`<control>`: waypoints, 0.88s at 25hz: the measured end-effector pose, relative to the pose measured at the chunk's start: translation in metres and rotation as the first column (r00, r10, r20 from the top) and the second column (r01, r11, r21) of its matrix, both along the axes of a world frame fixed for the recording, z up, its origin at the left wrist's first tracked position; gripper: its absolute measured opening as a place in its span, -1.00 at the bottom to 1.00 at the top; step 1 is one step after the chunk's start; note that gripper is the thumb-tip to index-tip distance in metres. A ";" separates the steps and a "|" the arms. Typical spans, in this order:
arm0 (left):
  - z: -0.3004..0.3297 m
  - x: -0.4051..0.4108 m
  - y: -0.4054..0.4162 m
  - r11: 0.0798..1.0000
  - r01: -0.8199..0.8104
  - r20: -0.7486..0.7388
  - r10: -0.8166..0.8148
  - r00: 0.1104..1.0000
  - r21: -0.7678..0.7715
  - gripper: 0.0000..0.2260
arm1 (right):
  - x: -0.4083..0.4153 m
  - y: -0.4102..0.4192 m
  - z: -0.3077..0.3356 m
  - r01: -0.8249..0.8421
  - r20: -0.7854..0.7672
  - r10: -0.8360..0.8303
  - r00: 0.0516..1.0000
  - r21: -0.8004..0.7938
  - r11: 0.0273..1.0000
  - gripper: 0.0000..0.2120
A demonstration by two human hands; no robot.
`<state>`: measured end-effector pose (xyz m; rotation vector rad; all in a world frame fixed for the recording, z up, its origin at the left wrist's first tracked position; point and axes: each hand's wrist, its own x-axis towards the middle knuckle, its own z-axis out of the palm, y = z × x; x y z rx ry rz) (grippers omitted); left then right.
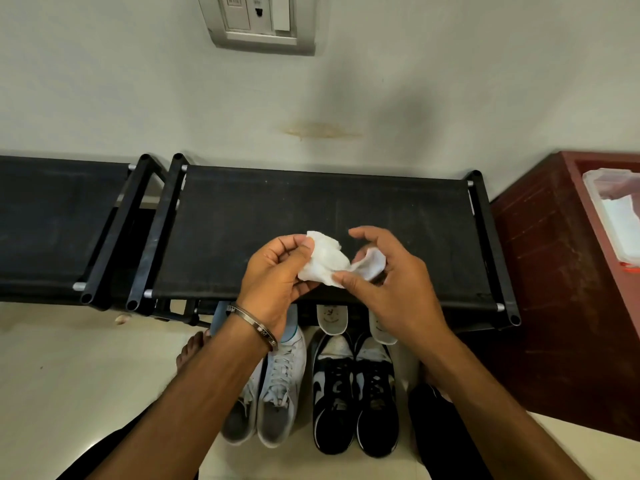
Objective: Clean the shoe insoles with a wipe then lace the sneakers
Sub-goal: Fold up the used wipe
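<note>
A crumpled white wipe (327, 259) is stretched between my two hands above the black shoe rack (242, 230). My left hand (277, 271) pinches its left end and my right hand (391, 282) pinches its right end. On the floor below stand a pair of white sneakers (277, 386), laced, and a pair of black and white sneakers (353, 393), also laced. Two white insoles (331, 318) lean upright behind the black pair, under the rack's front edge; my right wrist partly hides the right one.
A second black rack (52, 220) adjoins on the left. A dark red wooden cabinet (561, 271) stands at the right with a clear plastic box (613, 216) on top. My bare foot (192, 351) rests on the tiled floor. A switch plate (259, 22) is on the wall.
</note>
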<state>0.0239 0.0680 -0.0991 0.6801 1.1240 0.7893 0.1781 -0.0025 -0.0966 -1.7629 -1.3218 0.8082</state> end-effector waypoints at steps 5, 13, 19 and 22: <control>-0.003 0.001 -0.004 0.992 0.068 -0.070 -0.061 0.996 0.105 -0.74 | -0.003 0.002 -0.001 0.135 0.001 -0.135 0.991 0.031 0.990 -0.93; -0.012 -0.001 -0.004 0.954 0.177 -0.243 -0.117 0.963 0.243 -0.73 | 0.002 0.010 0.006 0.377 -0.582 -0.500 0.641 -0.329 0.866 -0.85; -0.007 0.002 -0.007 0.918 0.233 -0.271 -0.147 0.951 0.321 -0.79 | 0.002 0.001 -0.004 0.131 -0.024 -0.134 0.991 -0.091 0.987 -0.80; -0.005 0.003 -0.009 0.923 0.269 -0.245 -0.203 0.948 0.274 -0.79 | 0.002 0.000 -0.004 0.145 0.106 -0.140 0.984 -0.043 0.988 -0.97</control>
